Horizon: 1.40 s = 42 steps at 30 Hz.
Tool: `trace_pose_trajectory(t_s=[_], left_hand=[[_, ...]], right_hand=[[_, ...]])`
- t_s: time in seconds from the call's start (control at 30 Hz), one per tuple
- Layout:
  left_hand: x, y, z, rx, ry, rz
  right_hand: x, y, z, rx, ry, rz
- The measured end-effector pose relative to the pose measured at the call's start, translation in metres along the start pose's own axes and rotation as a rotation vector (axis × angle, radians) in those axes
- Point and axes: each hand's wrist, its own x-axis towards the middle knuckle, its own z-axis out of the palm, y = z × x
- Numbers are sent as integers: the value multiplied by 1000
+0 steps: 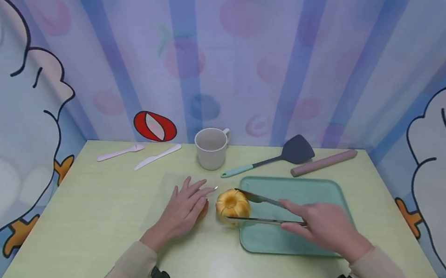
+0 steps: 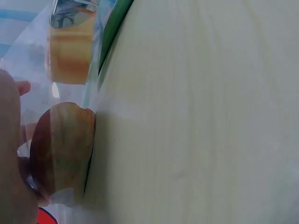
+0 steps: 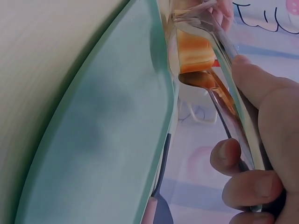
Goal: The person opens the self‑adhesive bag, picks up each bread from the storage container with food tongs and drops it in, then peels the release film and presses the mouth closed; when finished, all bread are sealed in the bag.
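My right hand (image 1: pixel 327 228) grips metal serving tongs (image 1: pixel 265 220), one end spoon-shaped and the other fork-like. Between the tong ends sits a golden, ridged, pumpkin-shaped bun (image 1: pixel 232 204), just past the tray's left edge. Clear plastic of a bag (image 2: pixel 35 56) shows around this bun in the left wrist view. My left hand (image 1: pixel 182 206) lies palm down over the bag, thumb and index finger pinching it near the bun. A brown bread roll (image 2: pixel 63 151) lies in the bag, beside the left fingers; the hand mostly covers it in the head view.
A green tray (image 1: pixel 290 241) lies beneath the right hand. Behind stand a white mug (image 1: pixel 211 149), a spatula (image 1: pixel 297 150) and a mauve rolling pin (image 1: pixel 323 163). A pink plastic fork (image 1: pixel 120 153) and white knife (image 1: pixel 158 157) lie at the back left. A printed curtain (image 1: pixel 232 65) borders the table.
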Motion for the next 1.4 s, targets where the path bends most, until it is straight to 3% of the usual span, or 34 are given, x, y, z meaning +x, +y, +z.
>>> trace_pose_trajectory(t_s=[0.2,0.37,0.63,0.83,1.07,1.4], left_hand=[[0,2,0,-13,-4,-5],[0,3,0,11,-7,-4],[0,3,1,25,-8,27],[1,3,1,13,9,39],[1,1,-1,-12,-2,10],[0,-1,-3,-33,-9,0]], right_hand=[[6,-9,6,-3,2,16],[10,-17,10,23,-24,99],[15,-33,15,157,-33,236],[17,-35,22,84,-12,203],[17,-24,24,17,7,65],[17,-16,28,77,-29,74]])
